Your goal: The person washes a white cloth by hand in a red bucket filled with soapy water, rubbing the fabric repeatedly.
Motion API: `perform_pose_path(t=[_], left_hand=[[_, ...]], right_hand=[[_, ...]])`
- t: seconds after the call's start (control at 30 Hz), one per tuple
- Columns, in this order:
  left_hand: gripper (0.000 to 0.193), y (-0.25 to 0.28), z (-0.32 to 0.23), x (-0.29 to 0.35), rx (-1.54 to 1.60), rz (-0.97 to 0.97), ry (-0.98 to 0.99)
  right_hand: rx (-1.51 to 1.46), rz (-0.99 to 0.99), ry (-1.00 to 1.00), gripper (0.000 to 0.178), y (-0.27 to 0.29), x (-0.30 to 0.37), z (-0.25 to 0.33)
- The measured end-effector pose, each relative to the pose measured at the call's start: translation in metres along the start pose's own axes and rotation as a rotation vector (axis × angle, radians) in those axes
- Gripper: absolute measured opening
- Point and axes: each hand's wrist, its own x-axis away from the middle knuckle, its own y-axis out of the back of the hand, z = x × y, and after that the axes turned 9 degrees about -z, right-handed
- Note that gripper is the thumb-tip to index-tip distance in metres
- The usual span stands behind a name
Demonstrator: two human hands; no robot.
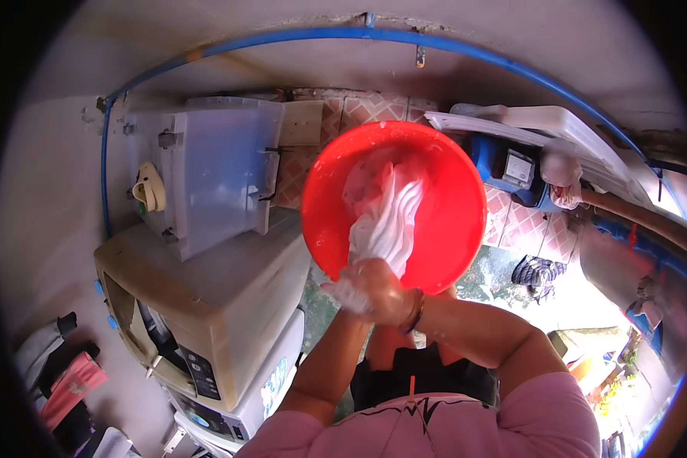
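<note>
A wet white cloth [388, 225] hangs in long folds into a round red basin [462, 221], and soapy water shows at the basin's far left side. My right hand [382, 288] is closed round the near end of the cloth, above the basin's near rim, with a band on its wrist. My left hand [345, 296] meets it there from the left; suds, cloth and the right hand hide its fingers. Foam clings to both hands and to the bunched end of the cloth.
On the left, a lidded clear plastic bin [225, 164] stands on a beige washing machine [206, 282], a pale clog [149, 187] against the bin. A blue container [492, 156] and white panels [557, 126] are at right. Dark striped cloth [538, 275] lies on the floor.
</note>
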Motion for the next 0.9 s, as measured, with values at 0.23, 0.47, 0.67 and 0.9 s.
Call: perform_pose_path(t=[0.23,0.47,0.67,0.9], left_hand=[[0.053,-0.035,-0.121,0.050,0.575,0.106,0.203],[0.071,-0.025,-0.135,0.041,0.708,0.239,-0.053],[0.065,-0.035,-0.123,0.032,0.620,0.336,-0.001],[0.063,-0.053,-0.077,-0.066,0.312,0.276,0.230]], right_hand=[[0.118,-0.434,-0.300,0.015,0.114,-0.101,-0.048],[-0.270,0.090,-0.385,0.030,0.079,-0.016,0.047],[-0.314,0.108,-0.351,0.028,0.130,-0.008,0.081],[-0.478,-0.830,-0.791,0.014,0.198,0.041,-0.035]])
